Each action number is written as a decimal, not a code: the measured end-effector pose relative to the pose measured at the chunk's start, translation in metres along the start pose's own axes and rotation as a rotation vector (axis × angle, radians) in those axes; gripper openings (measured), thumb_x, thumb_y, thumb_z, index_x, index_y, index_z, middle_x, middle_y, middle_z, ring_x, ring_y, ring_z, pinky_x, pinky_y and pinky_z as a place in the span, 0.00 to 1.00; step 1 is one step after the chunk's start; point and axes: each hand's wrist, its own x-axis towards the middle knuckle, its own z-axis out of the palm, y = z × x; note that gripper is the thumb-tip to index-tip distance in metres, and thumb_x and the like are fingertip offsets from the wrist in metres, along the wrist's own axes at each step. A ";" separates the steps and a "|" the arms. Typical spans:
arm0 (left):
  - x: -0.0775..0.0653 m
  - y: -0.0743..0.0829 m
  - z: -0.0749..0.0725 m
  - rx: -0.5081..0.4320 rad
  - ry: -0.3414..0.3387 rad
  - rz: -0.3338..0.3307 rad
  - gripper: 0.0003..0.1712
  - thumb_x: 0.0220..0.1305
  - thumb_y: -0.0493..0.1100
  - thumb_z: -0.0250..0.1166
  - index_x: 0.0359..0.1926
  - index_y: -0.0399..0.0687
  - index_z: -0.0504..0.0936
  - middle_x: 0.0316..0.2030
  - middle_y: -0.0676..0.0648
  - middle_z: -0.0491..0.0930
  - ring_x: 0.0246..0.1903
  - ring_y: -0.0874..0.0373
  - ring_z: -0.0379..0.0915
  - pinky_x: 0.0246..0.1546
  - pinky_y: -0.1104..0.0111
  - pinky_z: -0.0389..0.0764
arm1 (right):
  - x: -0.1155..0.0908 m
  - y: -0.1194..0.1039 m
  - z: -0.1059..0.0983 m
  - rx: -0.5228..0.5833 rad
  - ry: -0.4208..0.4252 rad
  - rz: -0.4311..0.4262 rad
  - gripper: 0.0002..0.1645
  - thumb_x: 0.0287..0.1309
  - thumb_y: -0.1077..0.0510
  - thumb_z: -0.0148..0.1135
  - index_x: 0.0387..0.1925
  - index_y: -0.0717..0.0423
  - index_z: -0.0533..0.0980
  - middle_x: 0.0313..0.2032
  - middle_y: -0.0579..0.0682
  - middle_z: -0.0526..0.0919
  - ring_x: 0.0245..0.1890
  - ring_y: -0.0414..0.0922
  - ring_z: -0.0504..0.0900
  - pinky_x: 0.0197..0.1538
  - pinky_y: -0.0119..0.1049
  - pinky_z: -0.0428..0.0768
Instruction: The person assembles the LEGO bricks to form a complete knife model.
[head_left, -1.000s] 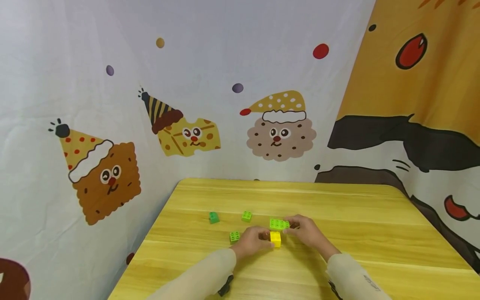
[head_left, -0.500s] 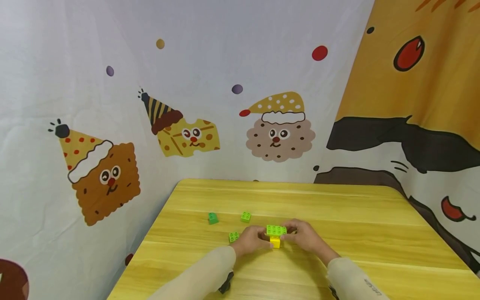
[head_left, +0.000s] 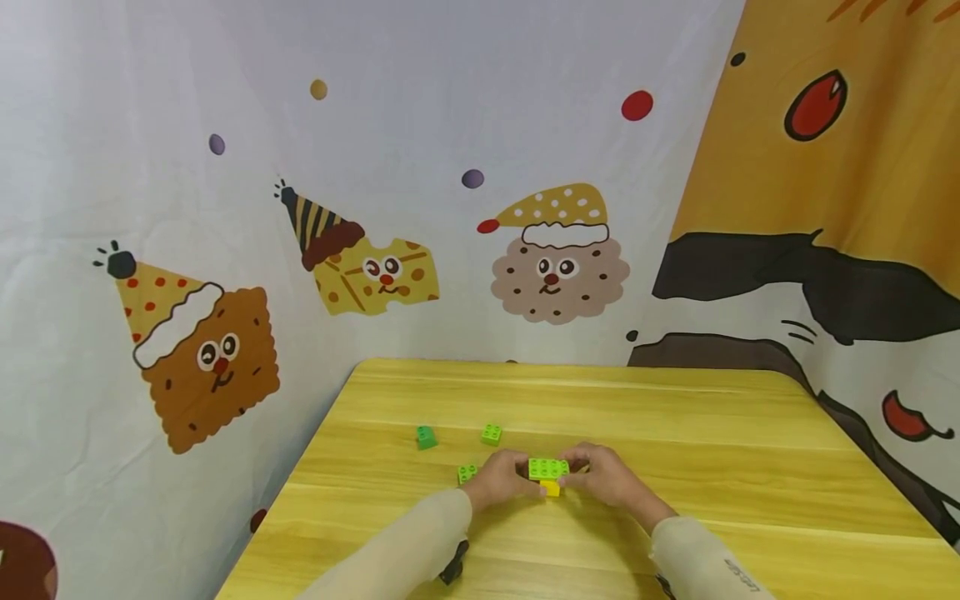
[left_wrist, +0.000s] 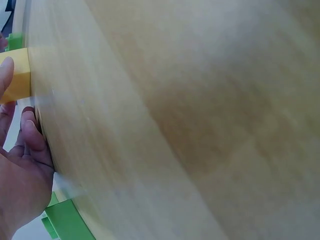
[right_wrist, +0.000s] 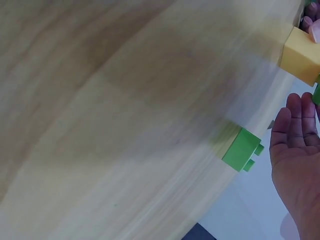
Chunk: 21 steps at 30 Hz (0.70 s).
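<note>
A yellow toy building block (head_left: 551, 489) stands on the table in the head view, with a long lime-green building block (head_left: 548, 468) on top of it. The lime block covers most of the yellow one and overhangs to the left. My left hand (head_left: 501, 481) pinches the yellow block from the left; its thumb lies against the block's side in the left wrist view. From the right, my right hand (head_left: 606, 475) holds the end of the lime block. Whether the two blocks are fully pressed together I cannot tell. The right wrist view shows the yellow block (right_wrist: 301, 54) beside the right fingertips.
A small lime block (head_left: 467, 473) sits just left of the left hand, partly hidden by it. Farther back are another small lime block (head_left: 491, 434) and a dark green block (head_left: 426, 437) with a sloped side. The wooden table (head_left: 712, 433) meets a printed cloth behind.
My right hand has brought the long lime block toward me and slightly left, from behind the yellow block to on top of it. The left hand has stayed at the yellow block.
</note>
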 end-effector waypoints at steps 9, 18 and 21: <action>0.001 -0.001 0.000 0.021 -0.001 0.019 0.10 0.54 0.42 0.77 0.36 0.51 0.85 0.29 0.58 0.80 0.28 0.64 0.71 0.32 0.70 0.74 | 0.003 0.001 -0.001 -0.007 -0.035 0.000 0.18 0.56 0.55 0.73 0.49 0.55 0.83 0.40 0.46 0.81 0.40 0.44 0.78 0.38 0.35 0.80; -0.002 0.001 0.000 0.003 -0.002 0.041 0.09 0.56 0.42 0.76 0.37 0.52 0.86 0.29 0.56 0.80 0.28 0.64 0.71 0.30 0.71 0.73 | 0.003 -0.002 -0.003 -0.016 -0.058 -0.024 0.17 0.57 0.56 0.73 0.47 0.57 0.84 0.38 0.47 0.82 0.37 0.44 0.79 0.37 0.34 0.80; -0.004 0.002 -0.001 -0.032 -0.014 0.039 0.09 0.57 0.42 0.75 0.40 0.52 0.86 0.32 0.55 0.81 0.29 0.63 0.72 0.31 0.69 0.74 | 0.003 -0.003 -0.004 -0.007 -0.070 -0.029 0.15 0.57 0.57 0.72 0.46 0.57 0.84 0.37 0.48 0.82 0.37 0.44 0.79 0.36 0.33 0.79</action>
